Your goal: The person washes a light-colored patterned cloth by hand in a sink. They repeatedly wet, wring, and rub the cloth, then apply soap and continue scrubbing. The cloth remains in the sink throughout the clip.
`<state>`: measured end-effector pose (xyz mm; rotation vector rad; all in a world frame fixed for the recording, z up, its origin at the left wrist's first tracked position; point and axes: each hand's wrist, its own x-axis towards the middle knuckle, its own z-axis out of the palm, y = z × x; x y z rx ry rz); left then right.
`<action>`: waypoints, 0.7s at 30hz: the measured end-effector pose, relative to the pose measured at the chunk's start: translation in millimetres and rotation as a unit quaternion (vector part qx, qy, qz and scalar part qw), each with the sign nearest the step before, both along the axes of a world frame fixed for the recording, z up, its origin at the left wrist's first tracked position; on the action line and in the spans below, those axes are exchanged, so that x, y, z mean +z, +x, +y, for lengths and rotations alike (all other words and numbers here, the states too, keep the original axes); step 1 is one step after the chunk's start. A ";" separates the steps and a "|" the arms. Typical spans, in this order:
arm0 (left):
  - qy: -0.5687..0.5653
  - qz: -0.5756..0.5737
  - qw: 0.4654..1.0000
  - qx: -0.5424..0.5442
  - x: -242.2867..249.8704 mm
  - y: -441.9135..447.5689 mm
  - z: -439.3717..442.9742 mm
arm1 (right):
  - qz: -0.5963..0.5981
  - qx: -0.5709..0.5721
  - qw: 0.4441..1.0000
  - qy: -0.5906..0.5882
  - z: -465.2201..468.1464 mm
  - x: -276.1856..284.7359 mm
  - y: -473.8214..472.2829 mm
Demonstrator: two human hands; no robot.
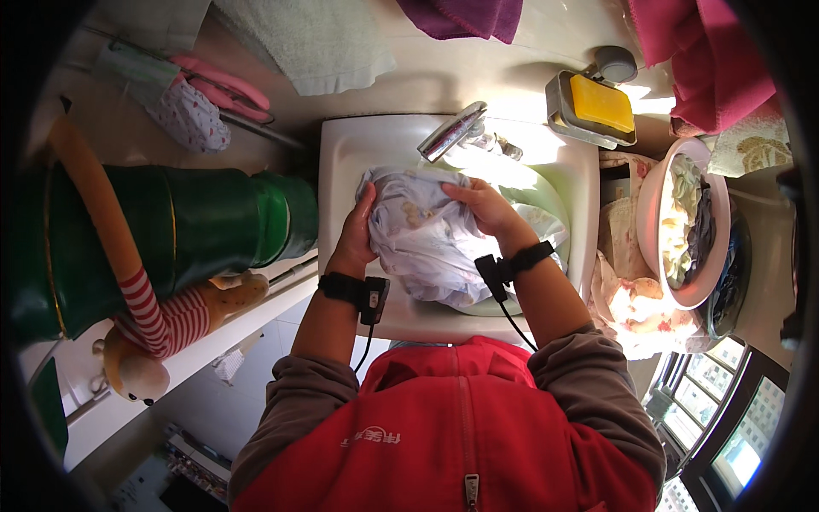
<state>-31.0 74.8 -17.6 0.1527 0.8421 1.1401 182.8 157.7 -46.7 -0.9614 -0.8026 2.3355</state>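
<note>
A bunched, pale patterned cloth point(425, 237) hangs between my two hands over a white sink point(345, 144). My left hand point(355, 224) grips its left edge, with the thumb on top. At the cloth's upper right, my right hand point(486, 208) pinches a fold between thumb and fingers. Just beyond the cloth is the chrome faucet point(454, 131). A pale green basin point(550, 192) sits in the sink, partly hidden under the cloth and my right hand. More light cloth point(540, 221) lies in the basin.
A yellow soap bar point(601, 102) rests in a wall-mounted soap dish point(560, 118). At right, a pink basin point(649, 237) holds clothes. Left of the sink stand a dark green cylindrical object point(211, 208) and a plush monkey point(185, 313). Towels point(320, 45) hang along the wall.
</note>
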 end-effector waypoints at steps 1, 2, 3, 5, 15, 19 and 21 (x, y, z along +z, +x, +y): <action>0.007 0.012 1.000 -0.004 0.7 -2.2 -0.7 | 0.084 -0.068 0.994 -0.030 2.5 -0.2 1.5; 0.013 0.029 0.999 -0.002 1.4 -5.0 -1.3 | 0.113 -0.089 0.988 -0.057 4.9 -0.3 3.6; 0.026 0.037 0.999 -0.006 1.9 -7.3 -2.0 | 0.142 -0.129 0.979 -0.069 6.7 -0.3 6.6; 0.015 0.032 0.999 -0.013 3.0 -11.5 -1.3 | 0.101 -0.119 0.986 -0.059 7.7 -0.2 9.7; 0.082 0.392 0.857 -0.324 5.8 -5.0 8.8 | 0.016 -0.086 0.996 -0.001 22.8 21.0 11.1; -0.063 0.223 0.964 -0.131 -0.6 -2.5 14.8 | -0.095 0.059 0.973 0.200 24.8 23.4 11.9; -0.010 0.121 0.988 -0.090 -4.5 0.2 16.3 | -0.295 0.248 0.839 0.384 23.7 18.5 13.3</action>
